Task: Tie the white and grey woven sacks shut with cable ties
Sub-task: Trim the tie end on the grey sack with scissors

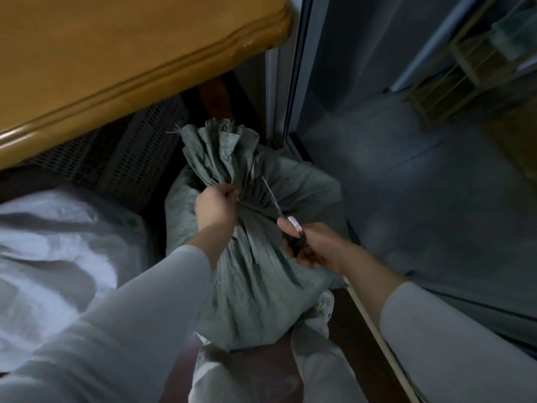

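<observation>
A full grey woven sack (pixel 252 280) stands on the floor in the middle, its neck gathered and its frayed mouth (pixel 220 141) sticking up. My left hand (pixel 216 206) pinches the bunched neck from the left. My right hand (pixel 312 245) grips the dark handles of a pair of scissors (pixel 292 228), whose thin blades point up-left toward the neck. The cable tie at the neck is hidden among the folds. A white woven sack (pixel 58 251) lies at the left, beside the grey one.
A wooden table edge (pixel 139 80) overhangs the upper left, with a dark perforated plastic crate (pixel 116 158) beneath it. A sliding glass door frame (pixel 290 82) runs down the right, with a wooden rack (pixel 453 82) beyond it. My legs in pale trousers (pixel 313 373) are below the sack.
</observation>
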A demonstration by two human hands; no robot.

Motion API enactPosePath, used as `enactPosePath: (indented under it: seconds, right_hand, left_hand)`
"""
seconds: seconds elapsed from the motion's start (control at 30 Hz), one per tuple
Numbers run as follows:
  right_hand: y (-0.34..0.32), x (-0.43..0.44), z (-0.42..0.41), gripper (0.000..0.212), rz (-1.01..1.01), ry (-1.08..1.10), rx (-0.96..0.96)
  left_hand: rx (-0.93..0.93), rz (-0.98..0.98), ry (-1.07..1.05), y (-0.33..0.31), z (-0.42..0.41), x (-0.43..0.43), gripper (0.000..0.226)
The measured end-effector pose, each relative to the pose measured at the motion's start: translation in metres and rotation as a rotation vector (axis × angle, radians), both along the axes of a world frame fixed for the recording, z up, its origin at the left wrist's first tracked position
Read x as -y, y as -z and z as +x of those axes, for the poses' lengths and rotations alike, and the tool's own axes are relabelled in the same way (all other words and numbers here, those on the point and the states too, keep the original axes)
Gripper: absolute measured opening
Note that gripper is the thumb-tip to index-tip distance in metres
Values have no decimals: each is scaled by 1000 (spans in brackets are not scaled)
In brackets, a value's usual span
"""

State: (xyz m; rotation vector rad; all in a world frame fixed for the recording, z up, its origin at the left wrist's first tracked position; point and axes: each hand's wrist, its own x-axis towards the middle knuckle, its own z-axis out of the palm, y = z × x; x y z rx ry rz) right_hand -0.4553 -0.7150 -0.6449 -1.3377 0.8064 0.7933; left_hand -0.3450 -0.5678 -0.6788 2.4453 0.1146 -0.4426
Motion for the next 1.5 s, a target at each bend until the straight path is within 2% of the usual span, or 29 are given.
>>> enactPosePath:
  seconds: [0.1,0.2,0.27,0.37,0.63,0.77,0.87,1.07,1.23,1.5]
  right_hand:
    - [-1,-7,0,51,24,-105,-66]
    - [0,-14,2,55,32,-191,-106]
    - [0,-19,3,56,53,-235,-110]
    - [1,-25,6,57,47,-256,-83]
    - [6,-35,13,54,-7,-185,-12]
    - [8,-41,17,53,-49,-216,32]
    - [9,-45,23,52,-53,-179,60]
    - [12,-48,25,49,-52,-155,60]
    - [11,-50,27,38,-114,-115,45]
    - [12,-55,24,35,-161,-102,87]
  left_hand:
    - [-175,-201,-389,2,-5,-17,12]
    - [-243,-270,-548,4,-10,-27,23]
    - [-282,-387,-601,1,-12,-27,27]
    - [-324,-555,-634,-3,-12,-24,28]
    - [-329,-648,-688,-1,-15,-27,23]
    - [-364,-711,-685,-1,-17,-24,16]
    - [-365,-734,-705,-3,-17,-23,23]
    - [-381,-743,-713,-4,-20,-21,17]
    - [-429,-790,-788,-8,-18,-20,20]
    - [-493,-824,-852,-12,-15,-17,24]
